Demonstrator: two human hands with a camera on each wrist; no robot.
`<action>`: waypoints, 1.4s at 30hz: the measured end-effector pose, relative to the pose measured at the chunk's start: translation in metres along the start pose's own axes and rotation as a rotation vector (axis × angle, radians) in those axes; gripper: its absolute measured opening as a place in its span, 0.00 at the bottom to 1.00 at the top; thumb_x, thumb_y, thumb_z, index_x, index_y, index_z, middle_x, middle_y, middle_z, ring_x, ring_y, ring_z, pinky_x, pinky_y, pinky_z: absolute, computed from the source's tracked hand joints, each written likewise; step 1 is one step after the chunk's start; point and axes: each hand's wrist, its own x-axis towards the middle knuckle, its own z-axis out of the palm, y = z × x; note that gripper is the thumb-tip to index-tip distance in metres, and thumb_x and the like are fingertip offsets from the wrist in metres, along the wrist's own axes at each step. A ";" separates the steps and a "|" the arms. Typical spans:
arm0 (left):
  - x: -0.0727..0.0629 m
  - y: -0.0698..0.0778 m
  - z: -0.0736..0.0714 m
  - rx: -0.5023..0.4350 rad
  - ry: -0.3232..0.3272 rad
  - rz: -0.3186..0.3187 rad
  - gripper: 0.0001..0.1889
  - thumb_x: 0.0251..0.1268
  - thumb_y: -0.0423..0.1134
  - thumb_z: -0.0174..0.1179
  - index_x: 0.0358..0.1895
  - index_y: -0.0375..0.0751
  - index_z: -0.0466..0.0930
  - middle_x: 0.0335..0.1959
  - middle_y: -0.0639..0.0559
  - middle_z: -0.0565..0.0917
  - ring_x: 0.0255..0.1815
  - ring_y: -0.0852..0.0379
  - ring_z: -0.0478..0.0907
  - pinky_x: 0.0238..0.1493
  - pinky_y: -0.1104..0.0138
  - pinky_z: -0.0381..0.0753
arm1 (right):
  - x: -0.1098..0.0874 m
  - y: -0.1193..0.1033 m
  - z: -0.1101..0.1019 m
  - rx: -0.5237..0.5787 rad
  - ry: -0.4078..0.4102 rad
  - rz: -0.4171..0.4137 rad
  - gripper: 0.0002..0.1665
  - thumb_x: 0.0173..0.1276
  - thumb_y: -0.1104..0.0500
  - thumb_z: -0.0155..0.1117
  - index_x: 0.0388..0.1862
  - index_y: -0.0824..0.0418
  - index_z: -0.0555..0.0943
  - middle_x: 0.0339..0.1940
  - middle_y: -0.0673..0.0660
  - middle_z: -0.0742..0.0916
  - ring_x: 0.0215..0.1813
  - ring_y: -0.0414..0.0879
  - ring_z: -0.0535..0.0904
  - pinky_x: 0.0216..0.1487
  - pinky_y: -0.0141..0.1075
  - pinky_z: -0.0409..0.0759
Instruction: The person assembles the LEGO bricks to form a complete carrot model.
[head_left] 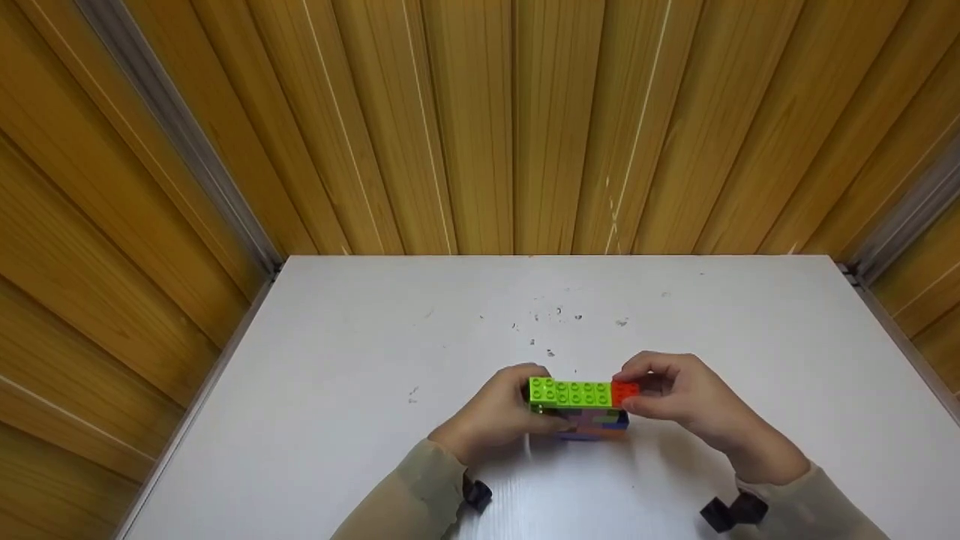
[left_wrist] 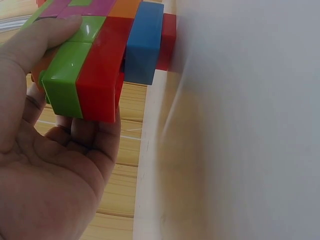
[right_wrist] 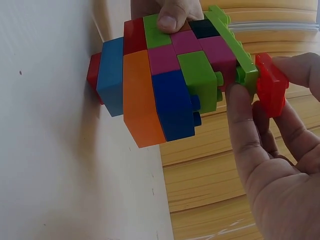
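Note:
My left hand (head_left: pixel 499 411) grips one end of a built-up block of toy building bricks (right_wrist: pixel 140 95), thumb on one face and fingers round the other side. Pink, orange, dark blue, red and green bricks make up its layers, with a light blue brick (left_wrist: pixel 145 42) and a small red one (left_wrist: pixel 169 41) at the bottom by the table. Bright green bricks (head_left: pixel 577 393) form a studded row along the top. At the row's right end, my right hand (head_left: pixel 697 397) pinches a red brick (right_wrist: pixel 271 86) between thumb and fingers, right against the green row.
The white table (head_left: pixel 337 337) carries small dark scuff marks (head_left: pixel 551 352) beyond the hands. Wood-patterned panels (head_left: pixel 480 127) rise behind its back edge and at both sides, with metal posts (head_left: pixel 202 142) at the corners. Black wrist devices (head_left: pixel 735 511) sit at the sleeves.

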 end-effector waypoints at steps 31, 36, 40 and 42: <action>0.001 0.000 0.000 0.045 0.009 -0.006 0.17 0.57 0.32 0.86 0.44 0.49 0.89 0.48 0.63 0.93 0.52 0.66 0.88 0.67 0.65 0.84 | 0.002 0.006 0.001 0.029 0.008 0.045 0.19 0.73 0.71 0.76 0.61 0.77 0.88 0.56 0.43 0.93 0.53 0.36 0.90 0.54 0.28 0.90; 0.001 -0.002 0.000 0.057 0.013 0.006 0.17 0.58 0.34 0.87 0.45 0.49 0.88 0.50 0.63 0.92 0.53 0.66 0.87 0.66 0.65 0.84 | 0.003 0.008 -0.001 0.075 -0.034 0.043 0.19 0.76 0.71 0.73 0.63 0.77 0.84 0.56 0.45 0.92 0.53 0.37 0.89 0.54 0.30 0.91; -0.001 -0.003 0.001 0.087 0.018 0.011 0.19 0.59 0.37 0.87 0.50 0.53 0.89 0.52 0.64 0.90 0.55 0.66 0.86 0.68 0.65 0.83 | 0.002 0.012 -0.006 0.057 -0.070 -0.007 0.20 0.77 0.72 0.72 0.66 0.73 0.84 0.57 0.46 0.91 0.54 0.39 0.89 0.55 0.30 0.90; -0.001 -0.003 0.001 0.097 0.020 0.006 0.21 0.59 0.38 0.87 0.52 0.55 0.88 0.52 0.65 0.89 0.55 0.66 0.86 0.69 0.64 0.82 | 0.002 0.015 -0.009 0.035 -0.077 -0.006 0.24 0.76 0.71 0.72 0.68 0.72 0.82 0.58 0.49 0.90 0.55 0.41 0.89 0.55 0.30 0.89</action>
